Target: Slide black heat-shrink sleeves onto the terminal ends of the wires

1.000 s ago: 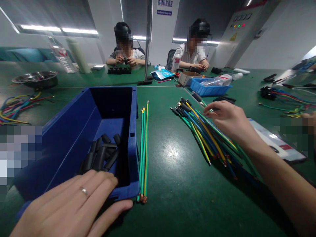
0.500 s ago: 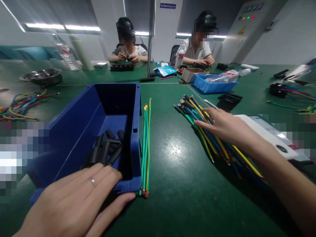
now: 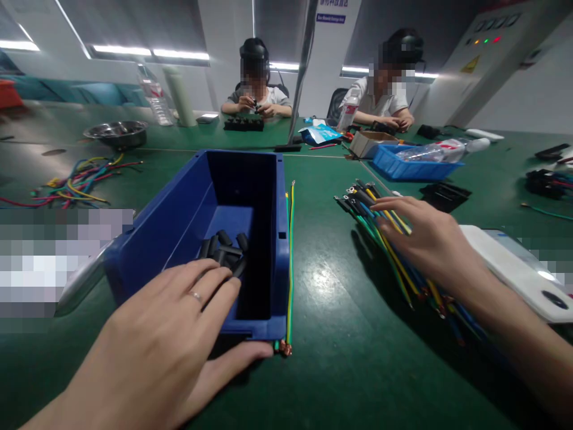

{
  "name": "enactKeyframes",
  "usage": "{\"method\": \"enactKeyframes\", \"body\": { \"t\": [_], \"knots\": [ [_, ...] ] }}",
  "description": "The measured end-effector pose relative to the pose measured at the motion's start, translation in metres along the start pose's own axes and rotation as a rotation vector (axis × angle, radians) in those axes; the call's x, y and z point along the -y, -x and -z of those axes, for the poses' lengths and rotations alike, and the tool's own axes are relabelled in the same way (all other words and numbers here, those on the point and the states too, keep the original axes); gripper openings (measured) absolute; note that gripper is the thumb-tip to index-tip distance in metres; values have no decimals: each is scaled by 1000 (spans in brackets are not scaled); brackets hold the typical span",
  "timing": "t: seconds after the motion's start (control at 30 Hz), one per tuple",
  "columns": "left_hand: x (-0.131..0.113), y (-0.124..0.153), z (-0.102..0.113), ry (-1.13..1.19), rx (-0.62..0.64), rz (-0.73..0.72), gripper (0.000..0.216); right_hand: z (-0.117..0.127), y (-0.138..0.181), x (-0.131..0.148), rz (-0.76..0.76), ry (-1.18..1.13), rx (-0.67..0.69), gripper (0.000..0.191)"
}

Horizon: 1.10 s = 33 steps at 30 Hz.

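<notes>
My left hand (image 3: 165,334) is hooked over the low front lip of a dark blue plastic bin (image 3: 152,239), fingers inside and thumb outside below the rim. Short black tubes (image 3: 224,251) lie in the bin by my fingertips, which are partly hidden. Close along the bin's right wall runs a thin bunch of green and yellow-green wires (image 3: 290,257) with bare copper near ends. To the right, my right hand (image 3: 421,233) is spread over a bundle of multicoloured cables (image 3: 380,251) with ring terminals and black sleeves at their far ends. It is not closed round them.
A white device (image 3: 505,263) lies right of my right forearm. Farther back are a light blue tray (image 3: 412,164) with a bottle, a black pouch (image 3: 445,196), a metal bowl (image 3: 119,134) and tangled wires (image 3: 76,182). Two people sit across the table behind a metal pole (image 3: 301,77).
The view has swung left, so the scene sits farther right. The bin now hides more of the green wires beside it. My right hand's fingers have shifted slightly on the cables.
</notes>
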<state>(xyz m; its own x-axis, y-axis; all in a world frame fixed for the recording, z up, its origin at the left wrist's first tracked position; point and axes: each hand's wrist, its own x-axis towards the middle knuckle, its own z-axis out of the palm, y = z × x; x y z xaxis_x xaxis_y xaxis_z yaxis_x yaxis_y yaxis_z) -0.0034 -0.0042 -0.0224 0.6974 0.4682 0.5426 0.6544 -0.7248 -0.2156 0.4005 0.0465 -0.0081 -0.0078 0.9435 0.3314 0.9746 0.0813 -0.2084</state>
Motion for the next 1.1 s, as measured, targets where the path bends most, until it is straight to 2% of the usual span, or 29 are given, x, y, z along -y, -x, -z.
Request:
{"method": "enactKeyframes", "body": {
  "t": [0.1,0.17,0.23,0.3,0.33,0.5,0.63,0.7,0.73,0.83,0.93,1.1],
  "knots": [
    [1,-9,3,7,28,58,71,-13,17,46,263,-135,7,40],
    [0,-13,4,26,59,69,76,-22,34,77,467,-211,89,38],
    [-1,-15,4,37,77,64,76,-27,49,99,714,-211,207,49],
    [-1,-15,5,44,89,67,75,-29,56,110,787,-221,237,70],
    [-1,-15,5,51,92,73,75,-29,57,111,789,-226,244,75],
    [0,-16,6,68,82,47,71,-26,49,100,733,-217,212,67],
    [1,-16,7,84,68,25,68,-33,52,99,732,-190,162,90],
    [1,-14,7,105,64,16,66,-38,56,103,740,-196,180,101],
    [1,-13,6,113,58,23,66,-39,58,104,734,-197,201,101],
    [1,-10,2,136,58,46,65,-38,61,107,700,-202,240,84],
    [2,-6,-3,154,71,25,62,-34,63,109,706,-256,205,65],
    [3,-5,-1,184,56,5,56,-35,64,113,839,-452,118,22]
  ]
}}
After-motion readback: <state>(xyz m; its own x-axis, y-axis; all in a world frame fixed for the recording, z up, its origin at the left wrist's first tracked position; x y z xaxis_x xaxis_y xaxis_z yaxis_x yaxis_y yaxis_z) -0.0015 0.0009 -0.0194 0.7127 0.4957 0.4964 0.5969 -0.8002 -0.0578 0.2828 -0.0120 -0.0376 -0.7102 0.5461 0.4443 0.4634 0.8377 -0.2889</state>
